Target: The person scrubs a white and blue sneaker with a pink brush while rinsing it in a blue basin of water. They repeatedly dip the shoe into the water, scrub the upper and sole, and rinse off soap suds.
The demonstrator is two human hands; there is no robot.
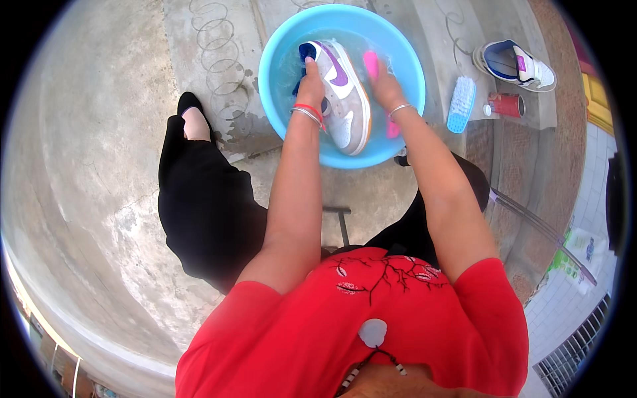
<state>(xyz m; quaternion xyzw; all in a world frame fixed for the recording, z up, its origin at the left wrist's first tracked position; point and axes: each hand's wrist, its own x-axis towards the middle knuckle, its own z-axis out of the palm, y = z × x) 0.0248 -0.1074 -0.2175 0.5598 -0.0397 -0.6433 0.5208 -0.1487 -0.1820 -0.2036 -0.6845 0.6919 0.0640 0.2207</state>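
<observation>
A light blue plastic basin (418, 84) of water stands on the ground before me. My left hand (312, 87) grips a grey and white sneaker (343, 92) with a purple swoosh by its heel and collar, tilted on its side so the sole faces right. The toe points down towards me. Dark blue lining shows at the heel, partly under my fingers. In my right hand (387, 89) is a pink object (371, 64), perhaps a brush or cloth, beside the sole; my fingers cover part of it. Another pink piece (393, 128) shows in the water below my right wrist.
Right of the basin, a blue scrub brush (462, 104) lies bristles up. Past it are a red can (506, 105) on its side, a small white cap (487, 110) and a second sneaker (517, 67). A long thin pole (537, 226) slants at the right.
</observation>
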